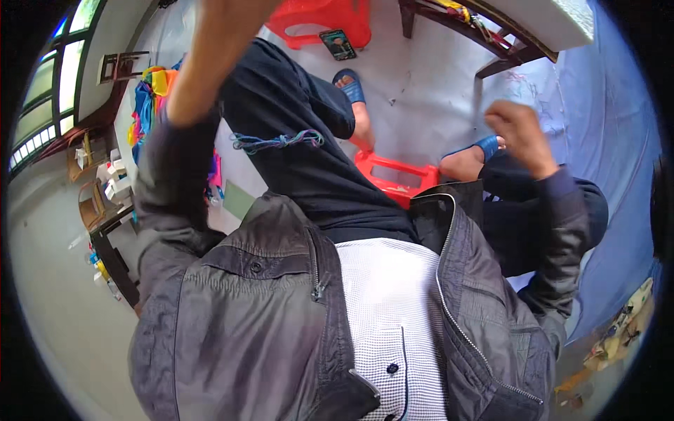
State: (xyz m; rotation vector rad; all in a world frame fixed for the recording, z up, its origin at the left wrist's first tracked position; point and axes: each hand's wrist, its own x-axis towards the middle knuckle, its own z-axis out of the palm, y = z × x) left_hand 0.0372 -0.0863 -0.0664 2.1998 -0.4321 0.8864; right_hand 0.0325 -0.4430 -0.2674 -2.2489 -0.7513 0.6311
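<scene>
A small bundle of blue, green and purple cord [284, 141], tied at its middle, lies across my left thigh. My left hand [235, 17] is raised past it at the top edge, where the picture cuts off the fingers. Over by my right knee, my right hand [521, 133] is held up with its fingers curled together. Whatever may be pinched in them is too small to make out. Neither hand touches the cord bundle.
A phone [338, 44] rests at the edge of a red plastic stool [358, 21] ahead. Another red stool [400, 175] stands between my legs. A wooden table [516, 38] is at the far right, with a blue sheet [611, 140] beside it. Colourful material [144, 105] lies left.
</scene>
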